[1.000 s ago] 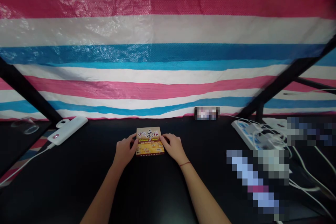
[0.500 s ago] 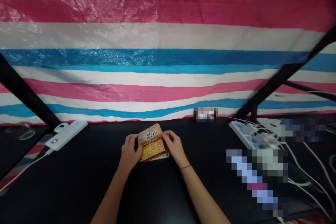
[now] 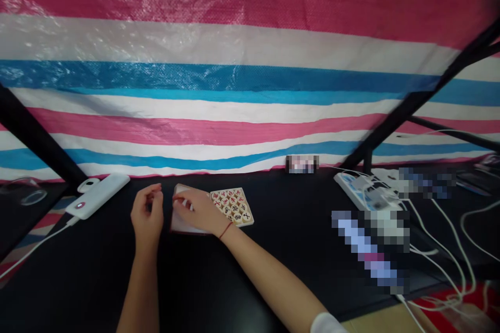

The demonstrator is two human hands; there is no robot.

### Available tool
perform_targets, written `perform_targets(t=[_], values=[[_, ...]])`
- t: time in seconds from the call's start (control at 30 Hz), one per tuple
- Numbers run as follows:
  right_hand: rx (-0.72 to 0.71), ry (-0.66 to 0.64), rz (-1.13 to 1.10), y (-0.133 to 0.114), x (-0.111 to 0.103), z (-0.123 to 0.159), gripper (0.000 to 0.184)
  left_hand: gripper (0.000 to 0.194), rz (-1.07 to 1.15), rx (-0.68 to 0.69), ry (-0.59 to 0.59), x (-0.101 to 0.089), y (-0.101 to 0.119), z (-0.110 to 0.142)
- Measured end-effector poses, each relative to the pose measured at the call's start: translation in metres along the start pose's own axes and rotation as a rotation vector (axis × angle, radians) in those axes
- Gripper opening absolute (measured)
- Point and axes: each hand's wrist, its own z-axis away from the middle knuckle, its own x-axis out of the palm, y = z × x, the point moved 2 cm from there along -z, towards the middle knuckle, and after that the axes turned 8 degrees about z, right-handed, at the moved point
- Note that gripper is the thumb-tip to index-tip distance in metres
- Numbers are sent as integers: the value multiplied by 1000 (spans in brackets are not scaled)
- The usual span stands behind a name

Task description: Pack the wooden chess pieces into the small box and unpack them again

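Note:
A Chinese chess box lies opened like a book on the black table. Its cover [image 3: 191, 228] is folded out to the left with the pale inner side up. On the right sits the white tray of round chess pieces [image 3: 232, 203], marked with red and black characters. My right hand [image 3: 199, 208] reaches across the cover, its bent fingers closed at the cover's left edge; the forearm passes in front of the tray's lower corner. Left of the cover, apart from it, my left hand [image 3: 147, 213] is raised with loosely curled fingers, a gap inside the thumb and nothing visible in it.
A white power bank [image 3: 99, 195] with a cable lies at left, near a clear glass [image 3: 29, 195]. At right are a power strip [image 3: 355, 192] and tangled white cables [image 3: 449, 229]. Black frame bars [image 3: 410, 114] and a striped tarp [image 3: 234, 130] stand behind.
The box has gone from closed to open, its cover swung left and the pieces uncovered. My left hand has let go and moved left; my right hand has moved left with the cover.

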Motion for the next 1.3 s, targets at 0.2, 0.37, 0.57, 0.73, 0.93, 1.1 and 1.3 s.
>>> perform_targets(t=[0.2,0.37,0.57,0.73,0.93,1.1,1.3], values=[[49,141,-37,13,-21,9,19,26,-133,20,-150,-4,-3,-4],[324,484,58,79,-78,50,24,23,-400,110,-491,38,7,19],[484,403,207,135,-92,95,30,23,-559,-16,-588,68,11,49],[459,249,216,135,-84,93,33,27,-612,-132,-724,71,13,57],[490,203,263,140,-85,91,35,28,-643,-186,-776,74,16,59],[485,193,276,139,-85,92,34,29,-647,-228,-801,75,17,62],[467,179,228,135,-85,92,36,31,-689,-251,-828,76,21,63]])
